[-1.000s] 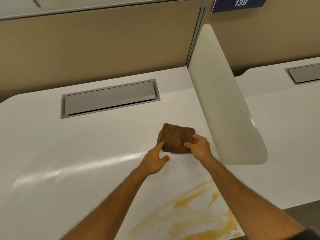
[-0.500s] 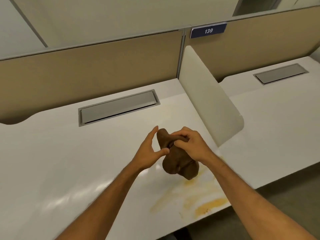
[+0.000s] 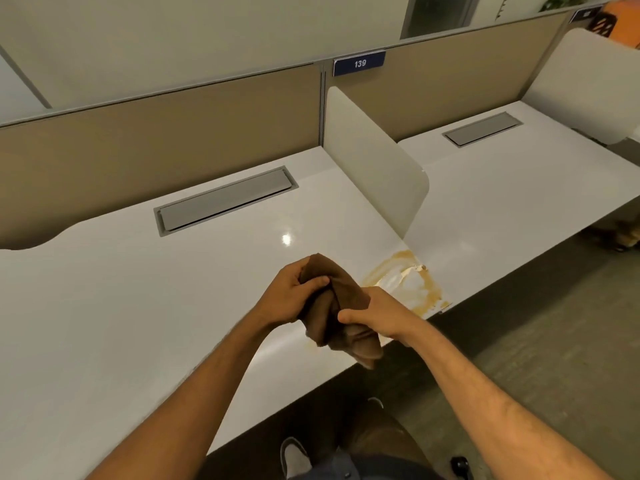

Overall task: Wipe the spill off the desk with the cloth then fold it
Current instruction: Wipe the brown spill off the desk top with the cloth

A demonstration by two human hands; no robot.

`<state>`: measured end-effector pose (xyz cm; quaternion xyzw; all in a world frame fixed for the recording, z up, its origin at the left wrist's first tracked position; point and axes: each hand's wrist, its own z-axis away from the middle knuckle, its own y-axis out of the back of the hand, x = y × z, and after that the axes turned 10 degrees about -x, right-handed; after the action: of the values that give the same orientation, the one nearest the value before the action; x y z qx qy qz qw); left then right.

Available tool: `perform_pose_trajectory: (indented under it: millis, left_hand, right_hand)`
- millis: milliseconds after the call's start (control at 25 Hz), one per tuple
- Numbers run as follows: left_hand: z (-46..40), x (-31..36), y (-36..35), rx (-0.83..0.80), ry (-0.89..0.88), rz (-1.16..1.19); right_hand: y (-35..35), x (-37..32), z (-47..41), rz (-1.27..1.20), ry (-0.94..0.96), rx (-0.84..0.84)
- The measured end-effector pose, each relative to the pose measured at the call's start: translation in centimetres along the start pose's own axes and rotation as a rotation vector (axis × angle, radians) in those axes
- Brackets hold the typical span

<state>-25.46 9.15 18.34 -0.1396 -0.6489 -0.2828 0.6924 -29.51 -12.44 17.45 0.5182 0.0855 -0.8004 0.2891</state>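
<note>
A brown cloth (image 3: 337, 308) hangs bunched in the air above the white desk (image 3: 121, 306), near its front edge. My left hand (image 3: 294, 292) grips its upper part from the left. My right hand (image 3: 384, 315) holds it from the right, lower down. A loose end of the cloth droops below my right hand, past the desk's edge. A yellow-orange spill (image 3: 405, 278) is smeared on the desk just right of my hands, by the front corner under the divider's end.
A white rounded divider panel (image 3: 370, 157) stands between this desk and the neighbouring desk (image 3: 519, 188). A grey cable hatch (image 3: 225, 199) is set into the desktop at the back. Tan partition walls run behind. My shoe (image 3: 294, 457) is on the floor below.
The cloth has been lifted off the desk, where it lay folded by the divider. Both hands now grip it bunched in the air. The camera has pulled back and up.
</note>
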Motion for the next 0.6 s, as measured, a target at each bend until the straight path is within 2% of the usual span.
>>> perform_pose_trajectory:
  millis: [120,320,440,520,600]
  left_hand:
    - [1.5,0.0,-1.0,-0.038,0.017,-0.03]
    - [3.4,-0.2,-3.4,-0.03,0.201,-0.042]
    - [4.0,-0.6,-5.5,-0.033,0.296,-0.038]
    - [4.3,-1.2,-7.1,-0.036,0.351,0.0]
    - [4.5,-1.9,-8.1,-0.02,0.44,0.058]
  right_hand:
    - [-1.3,2.0,2.1,-0.08,-0.046,0.0]
    - [-2.5,4.3,4.4,-0.088,-0.071,-0.01]
    - [-4.8,5.6,5.3,0.137,0.026,0.148]
    - [-7.2,7.1,5.2,0.337,0.111,0.146]
    - [-9.6,8.1,4.7,0.401,0.101,0.129]
